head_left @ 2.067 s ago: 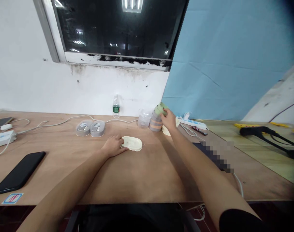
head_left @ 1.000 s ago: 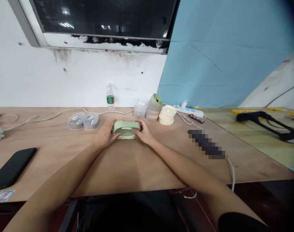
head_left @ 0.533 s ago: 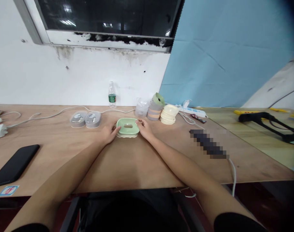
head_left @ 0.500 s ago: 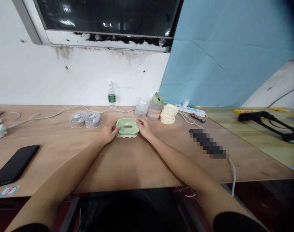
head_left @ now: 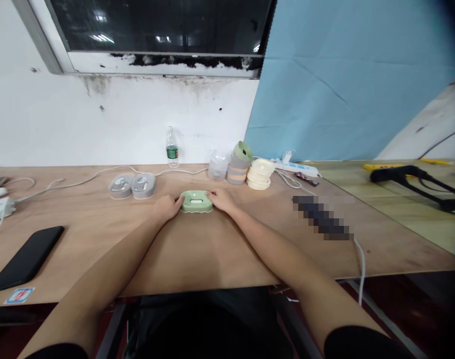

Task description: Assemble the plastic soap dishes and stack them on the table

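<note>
You are gripping the green soap dish (head_left: 196, 201) on the table (head_left: 212, 249) between your left hand (head_left: 166, 206) and right hand (head_left: 220, 200).

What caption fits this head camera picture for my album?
Left hand and right hand hold the green oval box flat on the wooden table.

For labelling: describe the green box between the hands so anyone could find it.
On the long wooden table, look mid-width below the dark window. A low, pale green oval box lies between the left hand and right hand; the twin boxes to its left are grey.
</note>
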A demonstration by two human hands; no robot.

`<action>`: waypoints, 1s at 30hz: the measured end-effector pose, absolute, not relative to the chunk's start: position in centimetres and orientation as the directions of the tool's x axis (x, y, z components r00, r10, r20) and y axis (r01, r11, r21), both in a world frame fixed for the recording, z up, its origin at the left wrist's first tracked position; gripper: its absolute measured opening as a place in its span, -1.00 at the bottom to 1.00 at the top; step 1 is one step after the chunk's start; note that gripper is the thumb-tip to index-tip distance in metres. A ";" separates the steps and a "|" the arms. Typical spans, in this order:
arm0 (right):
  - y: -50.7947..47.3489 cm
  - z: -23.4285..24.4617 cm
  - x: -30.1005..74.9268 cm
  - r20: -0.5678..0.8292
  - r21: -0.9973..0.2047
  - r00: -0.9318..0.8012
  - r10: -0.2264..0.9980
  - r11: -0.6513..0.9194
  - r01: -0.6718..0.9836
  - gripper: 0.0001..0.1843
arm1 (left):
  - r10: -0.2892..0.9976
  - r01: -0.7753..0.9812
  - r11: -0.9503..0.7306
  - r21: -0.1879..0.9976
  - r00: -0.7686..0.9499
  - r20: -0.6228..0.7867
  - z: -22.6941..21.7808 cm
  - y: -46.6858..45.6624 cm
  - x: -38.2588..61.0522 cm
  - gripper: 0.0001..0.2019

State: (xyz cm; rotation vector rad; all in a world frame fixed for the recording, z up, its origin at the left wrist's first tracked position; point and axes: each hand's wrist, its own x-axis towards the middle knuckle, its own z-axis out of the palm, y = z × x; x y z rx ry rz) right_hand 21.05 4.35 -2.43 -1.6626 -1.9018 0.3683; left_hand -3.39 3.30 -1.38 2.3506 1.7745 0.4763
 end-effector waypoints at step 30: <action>13.7 3.6 24.8 0.375 -0.653 0.288 0.881 0.031 0.756 -0.71 | 0.841 0.785 -0.516 0.342 0.390 0.375 -2.3 3.8 -5.0 -0.57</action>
